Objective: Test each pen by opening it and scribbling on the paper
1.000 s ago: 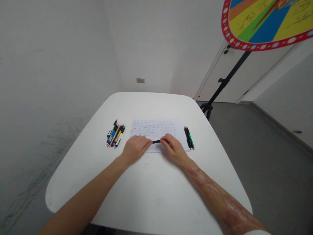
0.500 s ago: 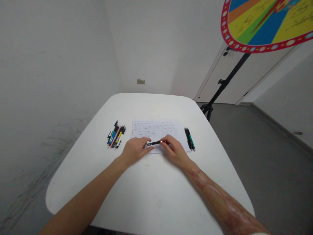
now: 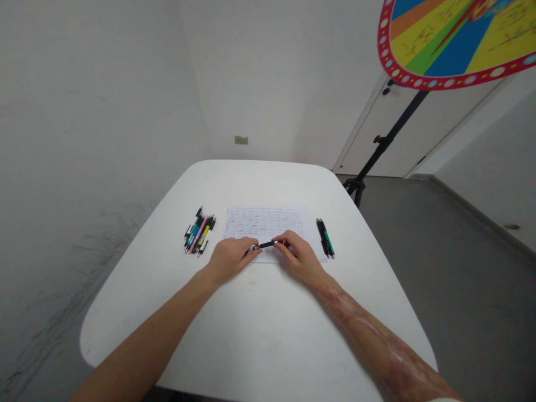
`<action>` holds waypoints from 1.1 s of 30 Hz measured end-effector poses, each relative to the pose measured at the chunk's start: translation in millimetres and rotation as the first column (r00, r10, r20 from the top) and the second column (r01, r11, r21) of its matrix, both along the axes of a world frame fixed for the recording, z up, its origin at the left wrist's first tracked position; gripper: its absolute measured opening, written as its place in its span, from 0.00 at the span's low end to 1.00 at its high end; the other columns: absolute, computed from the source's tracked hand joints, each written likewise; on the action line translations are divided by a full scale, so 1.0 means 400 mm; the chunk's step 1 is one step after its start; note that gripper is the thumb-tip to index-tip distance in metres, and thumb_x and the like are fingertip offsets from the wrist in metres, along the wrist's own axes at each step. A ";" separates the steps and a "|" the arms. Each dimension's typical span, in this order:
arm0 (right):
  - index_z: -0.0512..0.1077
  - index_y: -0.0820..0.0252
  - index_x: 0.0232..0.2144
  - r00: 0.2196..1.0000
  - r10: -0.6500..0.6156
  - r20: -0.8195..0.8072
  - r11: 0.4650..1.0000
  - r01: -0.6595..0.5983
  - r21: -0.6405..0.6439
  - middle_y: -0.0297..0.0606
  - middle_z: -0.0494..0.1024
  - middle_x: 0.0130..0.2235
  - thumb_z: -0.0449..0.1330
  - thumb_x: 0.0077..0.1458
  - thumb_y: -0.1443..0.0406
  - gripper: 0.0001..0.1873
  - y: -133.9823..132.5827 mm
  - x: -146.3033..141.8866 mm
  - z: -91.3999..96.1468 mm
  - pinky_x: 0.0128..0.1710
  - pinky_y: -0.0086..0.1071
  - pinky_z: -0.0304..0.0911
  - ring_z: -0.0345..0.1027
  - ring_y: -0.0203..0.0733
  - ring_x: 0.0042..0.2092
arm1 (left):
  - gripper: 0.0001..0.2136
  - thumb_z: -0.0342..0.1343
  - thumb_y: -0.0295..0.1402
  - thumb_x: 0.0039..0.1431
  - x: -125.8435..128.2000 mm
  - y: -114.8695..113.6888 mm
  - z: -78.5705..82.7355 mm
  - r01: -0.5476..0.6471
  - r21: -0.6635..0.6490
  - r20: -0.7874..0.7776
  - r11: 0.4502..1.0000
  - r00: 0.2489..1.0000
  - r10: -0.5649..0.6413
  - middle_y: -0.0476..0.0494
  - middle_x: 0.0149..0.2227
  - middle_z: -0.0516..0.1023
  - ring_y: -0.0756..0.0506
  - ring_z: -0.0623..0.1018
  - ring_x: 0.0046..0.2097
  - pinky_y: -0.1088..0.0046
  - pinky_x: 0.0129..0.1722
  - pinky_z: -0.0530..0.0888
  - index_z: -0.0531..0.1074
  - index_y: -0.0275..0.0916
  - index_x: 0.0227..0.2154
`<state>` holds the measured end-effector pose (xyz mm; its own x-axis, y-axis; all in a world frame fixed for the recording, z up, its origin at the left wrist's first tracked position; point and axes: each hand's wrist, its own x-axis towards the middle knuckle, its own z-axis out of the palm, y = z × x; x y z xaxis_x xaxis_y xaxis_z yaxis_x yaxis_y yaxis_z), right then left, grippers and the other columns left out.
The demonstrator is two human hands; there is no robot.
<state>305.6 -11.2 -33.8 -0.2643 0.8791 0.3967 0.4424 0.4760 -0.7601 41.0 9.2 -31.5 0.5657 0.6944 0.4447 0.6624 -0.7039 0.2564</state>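
A black pen (image 3: 267, 244) is held level between my two hands, over the lower part of a written sheet of paper (image 3: 263, 218). My left hand (image 3: 231, 257) pinches its left end between thumb and fingers, covering that tip. At the other end, the thumb and fingertips of my right hand (image 3: 298, 257) are closed on the pen. Left of the paper lies a bunch of several pens (image 3: 200, 234) in black, blue, pink, yellow and green. To the right, black and green pens (image 3: 325, 238) lie side by side, partly over the sheet's edge.
The white table (image 3: 259, 329) has rounded corners and stands close to the walls. Beyond its right side, a black tripod stand (image 3: 377, 153) holds a colourful prize wheel (image 3: 452, 44). A white door is behind the stand.
My left thumb and fingers have closed on the left end of the pen, where a gap showed before. My right hand keeps its hold, nearly still.
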 end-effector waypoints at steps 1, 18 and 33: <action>0.77 0.53 0.47 1.000 0.000 0.001 1.000 0.000 -0.001 0.38 0.79 0.40 0.59 0.76 0.60 0.08 0.000 -0.001 0.000 0.40 0.37 0.65 0.72 0.44 0.41 | 0.18 0.49 0.48 0.82 0.000 0.000 0.000 0.009 0.013 -0.007 1.000 1.000 -0.009 0.47 0.36 0.86 0.45 0.82 0.35 0.68 0.37 0.72 0.79 0.42 0.48; 0.78 0.52 0.48 1.000 0.021 0.009 0.999 -0.021 0.024 0.37 0.79 0.40 0.61 0.75 0.60 0.06 0.001 -0.001 -0.003 0.41 0.38 0.66 0.73 0.44 0.40 | 0.18 0.46 0.44 0.83 -0.002 0.000 -0.004 0.014 -0.013 -0.035 1.000 0.999 -0.014 0.45 0.40 0.87 0.45 0.84 0.38 0.69 0.38 0.73 0.79 0.41 0.48; 0.78 0.52 0.48 1.000 0.002 -0.031 1.000 -0.002 0.013 0.38 0.80 0.40 0.61 0.74 0.59 0.07 -0.006 -0.008 0.008 0.38 0.35 0.68 0.74 0.43 0.40 | 0.19 0.44 0.44 0.84 -0.004 0.002 -0.004 0.025 0.030 -0.077 0.999 0.997 -0.022 0.46 0.39 0.86 0.45 0.83 0.36 0.68 0.36 0.72 0.78 0.41 0.47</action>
<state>302.6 -13.7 -30.6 -0.2533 0.8734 0.4160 0.4175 0.4866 -0.7674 39.5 9.8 -33.2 0.6150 0.6672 0.4204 0.6625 -0.7262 0.1833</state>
